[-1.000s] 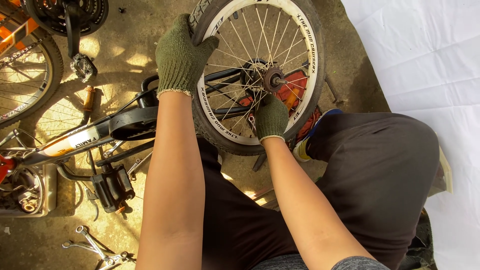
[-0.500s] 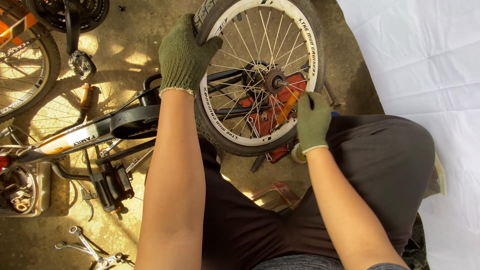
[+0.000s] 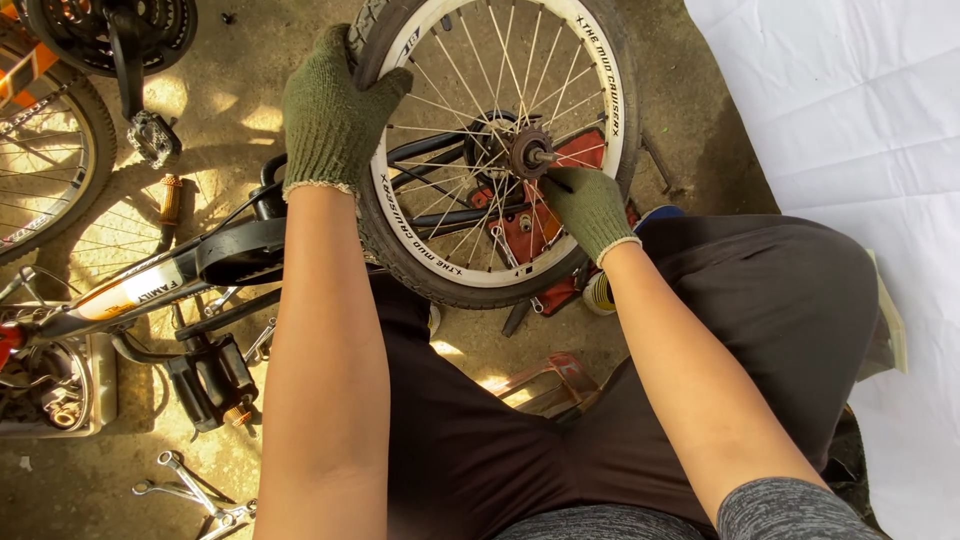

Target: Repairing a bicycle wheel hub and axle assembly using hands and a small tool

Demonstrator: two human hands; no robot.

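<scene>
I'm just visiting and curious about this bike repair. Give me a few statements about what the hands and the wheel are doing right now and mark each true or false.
1. The left hand grips the tyre of the small wheel. True.
2. The right hand rests on the person's knee. False: it is at the wheel's hub, by the small sprocket.
3. Both hands are bare. False: both wear green knitted gloves.
4. Wrenches lie on the ground at lower left, away from both hands. True.
5. The white sheet covers the wheel. False: it lies off to the right, apart from the wheel.
</scene>
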